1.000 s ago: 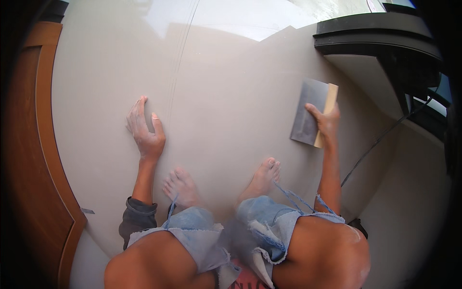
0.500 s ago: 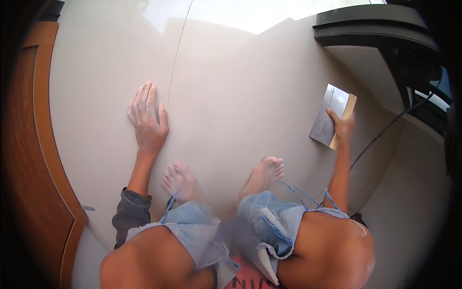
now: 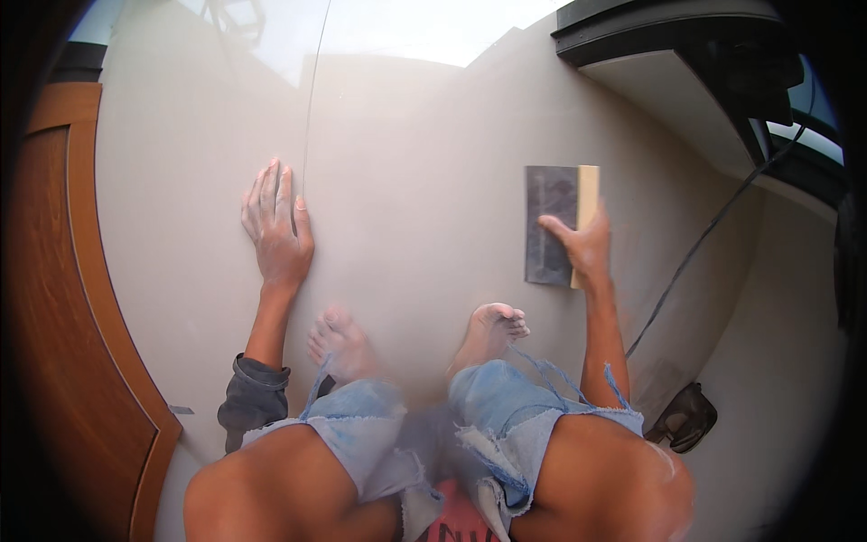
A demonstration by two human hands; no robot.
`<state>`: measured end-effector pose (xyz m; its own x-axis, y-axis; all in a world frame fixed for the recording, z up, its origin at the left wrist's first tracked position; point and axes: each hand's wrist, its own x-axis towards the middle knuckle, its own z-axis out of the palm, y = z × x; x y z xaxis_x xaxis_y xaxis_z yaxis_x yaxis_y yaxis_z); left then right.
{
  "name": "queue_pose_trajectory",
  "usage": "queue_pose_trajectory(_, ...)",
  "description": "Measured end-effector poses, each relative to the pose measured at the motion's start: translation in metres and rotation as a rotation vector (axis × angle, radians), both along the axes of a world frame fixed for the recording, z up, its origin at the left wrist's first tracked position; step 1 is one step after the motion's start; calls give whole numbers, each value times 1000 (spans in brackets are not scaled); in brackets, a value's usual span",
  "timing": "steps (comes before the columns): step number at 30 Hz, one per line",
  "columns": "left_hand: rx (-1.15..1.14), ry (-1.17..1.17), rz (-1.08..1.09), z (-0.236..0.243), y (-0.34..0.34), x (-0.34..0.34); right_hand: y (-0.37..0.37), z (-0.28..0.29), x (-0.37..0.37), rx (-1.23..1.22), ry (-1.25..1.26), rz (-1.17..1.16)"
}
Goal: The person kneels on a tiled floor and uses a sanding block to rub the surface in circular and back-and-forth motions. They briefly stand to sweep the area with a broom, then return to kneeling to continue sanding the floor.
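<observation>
My left hand (image 3: pixel 278 230) lies flat on a smooth, pale grey floor (image 3: pixel 406 199), fingers stretched out and dusted white. A thin dark seam runs close beside its thumb. My right hand (image 3: pixel 585 239) grips a wide putty knife (image 3: pixel 551 194) by the wooden strip along its right edge. The thumb presses on the broad metal blade, which looks dark grey here. The other fingers are mostly hidden behind the strip. Whether the blade touches the floor, I cannot tell. Both of my bare feet rest between the hands, nearer to me.
A brown wooden door (image 3: pixel 99 298) stands along the left side. At the upper right is a dark frame (image 3: pixel 659 32), and a black cable (image 3: pixel 713 226) slants past my right forearm. A dark brown object (image 3: pixel 688 417) lies beside my right knee.
My right hand has brought the putty knife to the left, and its blade has turned from tilted and shiny to upright and dark. My left hand stays flat on the floor. The view has shifted slightly.
</observation>
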<state>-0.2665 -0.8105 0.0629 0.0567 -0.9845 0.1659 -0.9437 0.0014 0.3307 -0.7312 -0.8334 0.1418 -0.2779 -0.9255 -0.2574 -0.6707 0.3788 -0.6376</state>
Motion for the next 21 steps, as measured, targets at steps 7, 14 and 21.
queue_pose_trajectory(7,-28,15,-4,-5,1,8,-66,9,13,165,-215,-28)
queue_pose_trajectory(14,12,-67,-13,2,0,3,-134,-7,95,-51,-155,187)
queue_pose_trajectory(21,65,-77,-21,6,-2,11,-206,-2,173,-111,100,535)
